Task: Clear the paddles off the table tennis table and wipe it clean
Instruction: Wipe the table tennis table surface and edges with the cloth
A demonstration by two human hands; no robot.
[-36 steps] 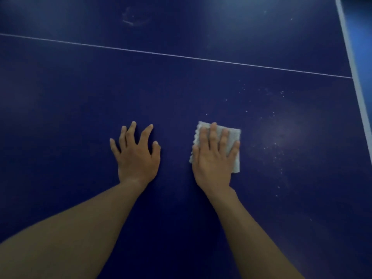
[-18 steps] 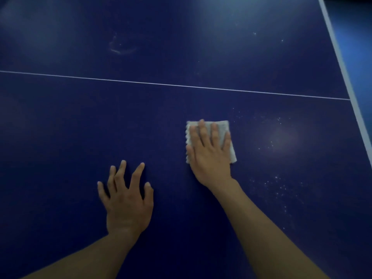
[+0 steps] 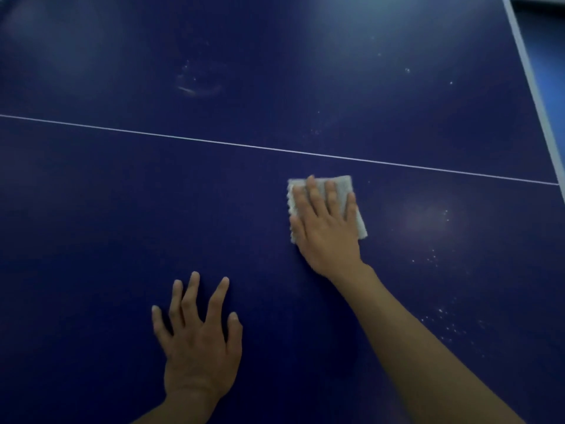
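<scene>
The dark blue table tennis table (image 3: 122, 224) fills the view. My right hand (image 3: 328, 231) lies flat on a folded pale grey cloth (image 3: 345, 186) and presses it onto the table, just below the thin white centre line (image 3: 183, 137). My left hand (image 3: 200, 344) rests flat on the table nearer to me, fingers spread, holding nothing. No paddle is in view.
The table's white edge line (image 3: 529, 78) runs down the right side, with blue floor beyond it. White specks (image 3: 443, 319) dot the surface right of my right arm. A pale ring-shaped smear (image 3: 198, 87) marks the far half beyond the centre line.
My right hand has slid the cloth away from me towards the centre line. My left hand has stayed planted, so it now sits well behind the right.
</scene>
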